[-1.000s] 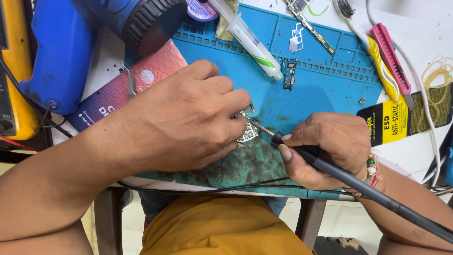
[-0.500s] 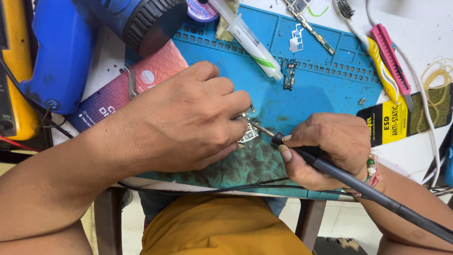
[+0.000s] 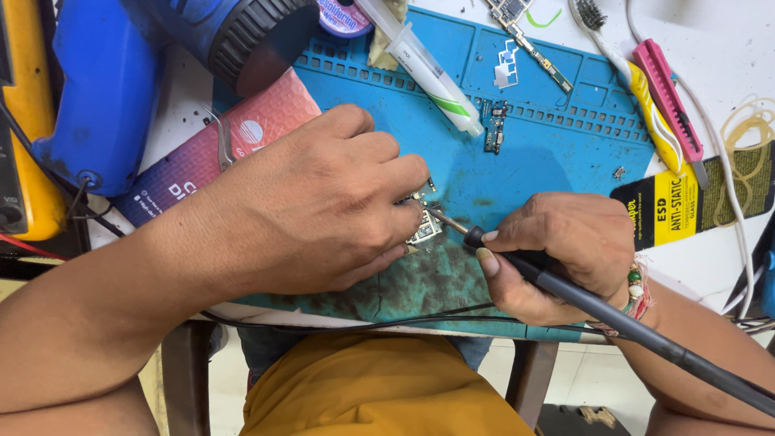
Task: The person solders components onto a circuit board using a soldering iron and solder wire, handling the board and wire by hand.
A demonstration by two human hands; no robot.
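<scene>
My left hand [image 3: 323,206] presses down on a small circuit board [image 3: 424,230] that lies on the blue work mat [image 3: 549,145]; most of the board is hidden under the fingers. My right hand [image 3: 561,250] grips a dark soldering iron [image 3: 581,299] like a pen. Its metal tip touches the board's right edge, just beside my left fingertips. The iron's thick black cable runs off to the lower right.
A blue hot-air tool [image 3: 145,73] and a yellow device [image 3: 24,121] lie at the left, with a red-purple card [image 3: 210,153] and tweezers [image 3: 224,141] beside them. A white syringe tube [image 3: 432,77], small board parts [image 3: 494,129], a brush [image 3: 601,24], a pink tool [image 3: 674,113] and cables [image 3: 726,202] lie behind.
</scene>
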